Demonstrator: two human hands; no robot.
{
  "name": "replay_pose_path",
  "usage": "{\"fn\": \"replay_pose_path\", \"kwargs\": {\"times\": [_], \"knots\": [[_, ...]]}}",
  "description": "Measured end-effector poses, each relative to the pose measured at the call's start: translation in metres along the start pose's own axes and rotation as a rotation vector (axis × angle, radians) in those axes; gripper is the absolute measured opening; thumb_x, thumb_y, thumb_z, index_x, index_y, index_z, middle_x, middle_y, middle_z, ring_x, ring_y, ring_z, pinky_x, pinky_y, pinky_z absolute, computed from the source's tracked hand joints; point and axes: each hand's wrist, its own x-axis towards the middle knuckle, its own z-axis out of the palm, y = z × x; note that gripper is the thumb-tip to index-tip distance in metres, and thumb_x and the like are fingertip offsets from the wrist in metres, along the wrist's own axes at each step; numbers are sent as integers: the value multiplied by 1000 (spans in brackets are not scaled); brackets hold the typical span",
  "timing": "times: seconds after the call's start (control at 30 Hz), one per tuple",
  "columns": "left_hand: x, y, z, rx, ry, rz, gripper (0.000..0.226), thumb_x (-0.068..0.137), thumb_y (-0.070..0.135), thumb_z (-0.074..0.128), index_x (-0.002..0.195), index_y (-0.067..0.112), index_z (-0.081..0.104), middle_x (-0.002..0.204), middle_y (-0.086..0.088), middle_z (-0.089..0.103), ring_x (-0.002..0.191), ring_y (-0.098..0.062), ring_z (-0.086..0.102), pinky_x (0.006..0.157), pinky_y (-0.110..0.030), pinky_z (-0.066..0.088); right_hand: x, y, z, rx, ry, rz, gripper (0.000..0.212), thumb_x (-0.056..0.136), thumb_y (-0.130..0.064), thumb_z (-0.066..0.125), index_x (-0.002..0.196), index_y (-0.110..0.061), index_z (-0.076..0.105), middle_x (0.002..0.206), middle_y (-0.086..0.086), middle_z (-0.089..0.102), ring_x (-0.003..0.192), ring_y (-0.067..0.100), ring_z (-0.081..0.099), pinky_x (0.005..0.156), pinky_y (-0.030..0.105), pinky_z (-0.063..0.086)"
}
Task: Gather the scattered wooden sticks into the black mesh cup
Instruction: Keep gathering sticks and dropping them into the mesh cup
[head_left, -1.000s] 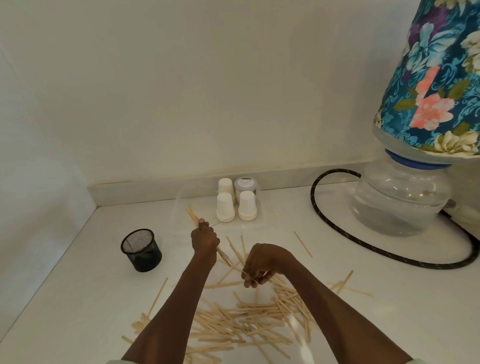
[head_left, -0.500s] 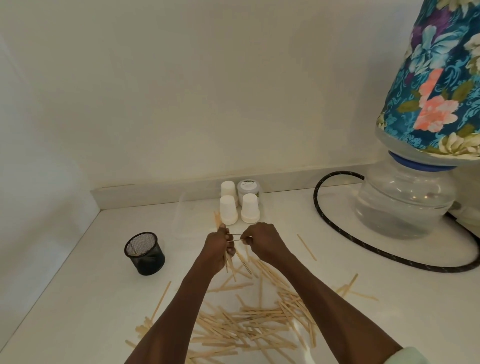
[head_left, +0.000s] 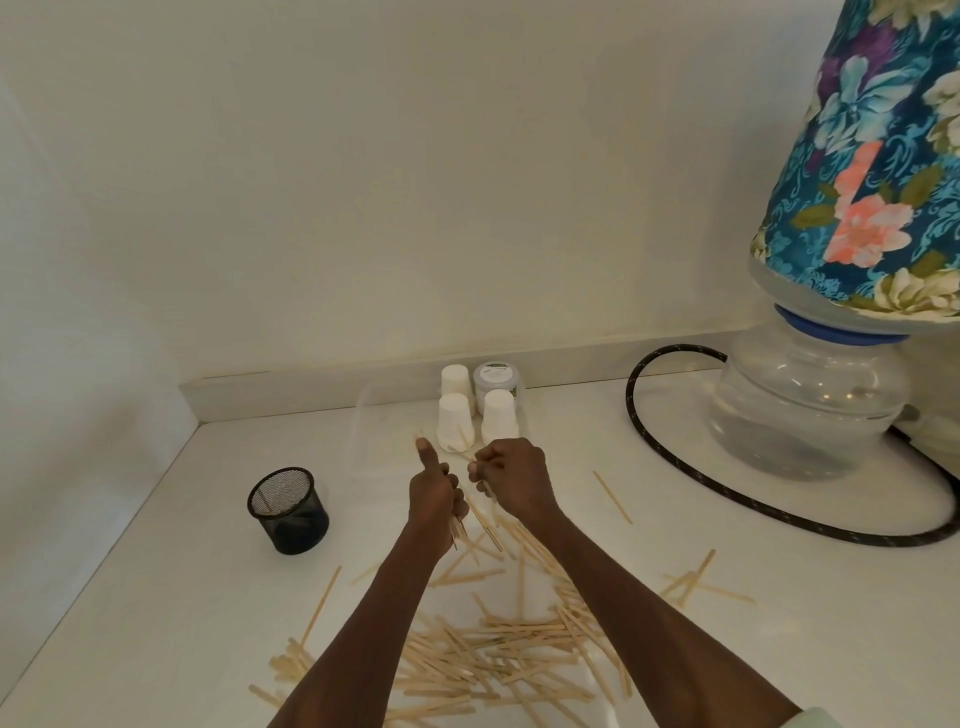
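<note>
Many thin wooden sticks (head_left: 498, 654) lie scattered in a loose pile on the white counter near its front edge, with a few strays to the right (head_left: 691, 577) and left (head_left: 322, 605). The black mesh cup (head_left: 288, 510) stands upright to the left of my hands. My left hand (head_left: 434, 493) grips a small bundle of sticks, thumb raised, the sticks poking out below the fist. My right hand (head_left: 511, 478) hovers beside it with curled fingers pinching at a thin stick near the bundle.
Three upturned white paper cups (head_left: 456, 421) and a small lidded jar (head_left: 492, 378) sit in a clear tray by the back wall. A black hose (head_left: 670, 462) loops around a water bottle (head_left: 810, 410) with a floral cover at right. Walls close the left and back.
Both hands have moved slightly away from me and stayed close together. The left thumb has lifted straight up; the bundle stays in the left hand.
</note>
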Motion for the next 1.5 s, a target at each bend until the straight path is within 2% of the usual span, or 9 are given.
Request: {"fn": "replay_pose_path", "kwargs": {"times": [0.1, 0.2, 0.4, 0.57, 0.77, 1.0, 1.13, 1.23, 1.5], "knots": [[-4, 0, 5, 185, -60, 85, 84, 76, 85, 36, 82, 5, 63, 45, 2, 40, 36, -10, 37, 38, -23, 32, -5, -10, 10, 23, 44, 13, 7, 81, -10, 71, 77, -7, 75, 66, 1, 71, 56, 8, 64, 59, 25, 54], [-4, 2, 7, 210, -108, 94, 72, 86, 69, 49, 89, 0, 69, 55, -5, 55, 46, -13, 48, 44, -25, 38, -10, -16, 16, -97, 93, -2, 14, 83, -12, 64, 82, -12, 77, 75, 2, 75, 70, 15, 69, 71, 30, 57], [-4, 7, 4, 30, 6, 37, 51, 103, 46, 30, 72, 12, 52, 47, 1, 57, 39, -11, 51, 39, -22, 39, -13, -12, 14, 10, 58, 13, 9, 82, -14, 68, 82, -14, 77, 76, -1, 75, 72, 11, 71, 76, 32, 59], [-2, 10, 4, -289, 24, -14, 44, 100, 50, 39, 73, 16, 43, 54, 3, 37, 43, -11, 39, 45, -24, 40, -12, 4, 13, 114, 167, 326, 26, 92, -27, 58, 88, -7, 73, 87, 5, 75, 86, 22, 69, 88, 41, 55], [-5, 17, 10, -246, 65, 37, 49, 94, 60, 44, 67, 20, 39, 53, 6, 28, 40, -7, 23, 36, -19, 20, -27, 13, 19, 611, 5, 697, 47, 100, -40, 46, 104, 1, 68, 105, 12, 71, 94, 27, 65, 72, 35, 52], [-14, 19, 17, -258, 25, 76, 48, 87, 47, 64, 58, 20, 36, 48, 5, 29, 40, -10, 26, 37, -23, 23, -30, -3, 28, 985, -12, 661, 54, 103, -39, 41, 106, 8, 68, 99, 22, 70, 90, 30, 66, 95, 42, 52], [-19, 17, 22, -175, 13, 124, 45, 82, 41, 69, 51, 19, 45, 49, 1, 37, 42, -13, 36, 47, -28, 35, -30, -10, 24, 1146, 1, 669, 52, 102, -40, 43, 108, 7, 64, 91, 18, 66, 88, 27, 65, 84, 36, 54], [-22, 17, 25, -152, -7, 185, 43, 81, 38, 69, 46, 20, 54, 52, -2, 49, 48, -16, 46, 55, -32, 43, -29, -15, 22, 1238, -28, 637, 57, 101, -45, 42, 118, 5, 62, 110, 17, 69, 106, 28, 66, 88, 35, 53], [-28, 25, 31, -158, 75, 197, 49, 86, 35, 64, 43, 23, 42, 44, 5, 35, 36, -12, 35, 39, -22, 31, -30, -18, 22, 1148, -51, 515, 57, 98, -55, 38, 133, -13, 56, 134, 4, 61, 122, 21, 58, 107, 41, 45]]}}
